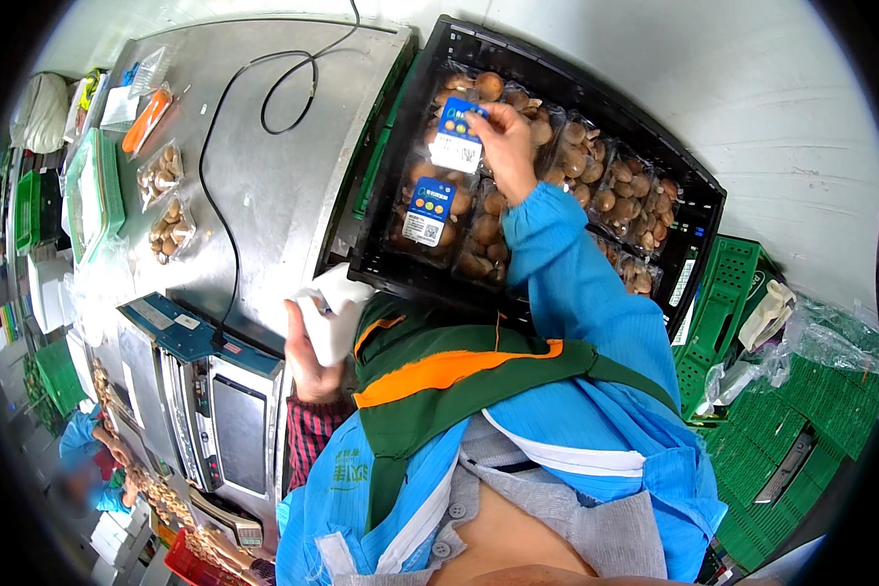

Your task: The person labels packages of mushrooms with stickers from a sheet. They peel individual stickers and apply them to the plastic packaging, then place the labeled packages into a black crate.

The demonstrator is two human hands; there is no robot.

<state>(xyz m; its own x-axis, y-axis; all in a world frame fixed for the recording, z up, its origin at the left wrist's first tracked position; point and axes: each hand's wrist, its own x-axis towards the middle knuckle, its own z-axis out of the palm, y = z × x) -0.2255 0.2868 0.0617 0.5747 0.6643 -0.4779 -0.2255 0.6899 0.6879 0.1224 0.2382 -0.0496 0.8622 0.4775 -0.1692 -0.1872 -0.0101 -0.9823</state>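
Over the black crate (606, 98): right hand (506, 137) pinches blue-and-white label (457, 137), fingers nearly together, above film-wrapped mushroom packs (578, 156) | label just left of that hand, long axis near-to-far | left hand (313, 359) farther off, half-curled against white object (330, 317), grip unclear

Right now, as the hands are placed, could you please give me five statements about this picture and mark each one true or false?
1. The right hand has its fingers on a blue-and-white label. True.
2. The left hand is inside the black crate. False: it is outside the crate, holding a white object.
3. A black cable lies on the metal table. True.
4. The mushrooms in the black crate lie loose, without wrapping. False: they are in clear packs.
5. Two small bags of mushrooms lie on the metal table. True.
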